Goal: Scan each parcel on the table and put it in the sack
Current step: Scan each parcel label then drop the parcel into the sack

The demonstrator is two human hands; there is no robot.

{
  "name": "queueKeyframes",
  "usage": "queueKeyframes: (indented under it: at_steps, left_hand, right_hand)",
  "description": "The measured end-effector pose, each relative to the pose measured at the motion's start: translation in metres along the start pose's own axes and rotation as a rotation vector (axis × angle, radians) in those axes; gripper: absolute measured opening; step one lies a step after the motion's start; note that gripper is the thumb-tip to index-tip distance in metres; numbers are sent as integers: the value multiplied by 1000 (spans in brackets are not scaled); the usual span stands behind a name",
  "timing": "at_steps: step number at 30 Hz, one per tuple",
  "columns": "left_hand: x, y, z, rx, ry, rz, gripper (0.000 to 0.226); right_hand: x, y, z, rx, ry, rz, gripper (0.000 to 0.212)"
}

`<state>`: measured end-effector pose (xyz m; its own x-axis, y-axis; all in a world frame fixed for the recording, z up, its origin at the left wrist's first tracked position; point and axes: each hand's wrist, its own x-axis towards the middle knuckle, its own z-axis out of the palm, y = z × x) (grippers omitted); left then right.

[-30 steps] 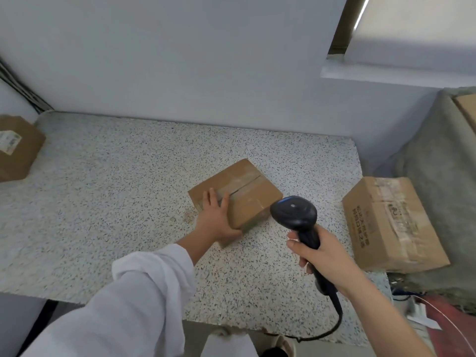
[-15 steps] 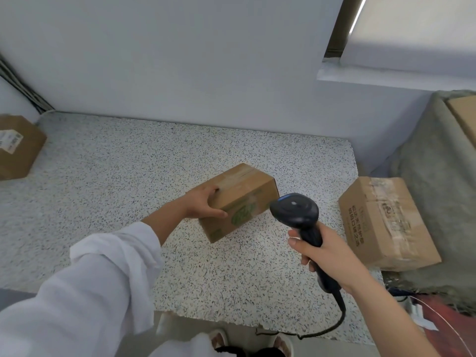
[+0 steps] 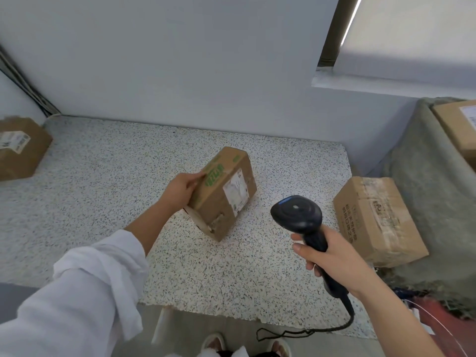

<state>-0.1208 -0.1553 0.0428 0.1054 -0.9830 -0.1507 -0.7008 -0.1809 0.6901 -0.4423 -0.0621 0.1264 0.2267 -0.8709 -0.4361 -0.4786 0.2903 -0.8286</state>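
Cardboard, brown, makes up four boxes: the parcel point(image 3: 224, 194) over the middle of the table point(image 3: 103, 176), a second box point(image 3: 18, 148) at the table's left end, a third box point(image 3: 376, 217) at the table's right edge, and a fourth box point(image 3: 458, 124) in the one grey sack point(image 3: 417, 181) beside the table's right end. The parcel is tilted, with green print on its upper face, a white label on the side turned toward you, and torn tape at its near end. Your left hand point(image 3: 180, 189) grips its left edge, fingers curled over the top. Your right hand point(image 3: 332, 258) is wrapped round the handle of the one black scanner point(image 3: 296, 215), held over the table's near right part.
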Motion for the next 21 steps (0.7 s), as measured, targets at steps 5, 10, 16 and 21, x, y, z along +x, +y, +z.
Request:
queueKeyframes:
  at_steps: [5, 10, 16, 21]
  left_hand:
    - [5, 1, -7, 311, -136, -140, 75]
    - [-5, -18, -5, 37, -172, -216, 97]
    - [-34, -33, -12, -355, -135, -305, 108]
    - [-67, -17, -4, -439, -106, -247, 118]
  right_hand:
    - [-3, -3, 5, -43, -20, -31, 21]
    - [-4, -4, 4, -142, -55, -66, 23]
    - [-14, -6, -4, -165, -36, -92, 24]
    - [-27, -12, -6, -115, 40, -112, 24]
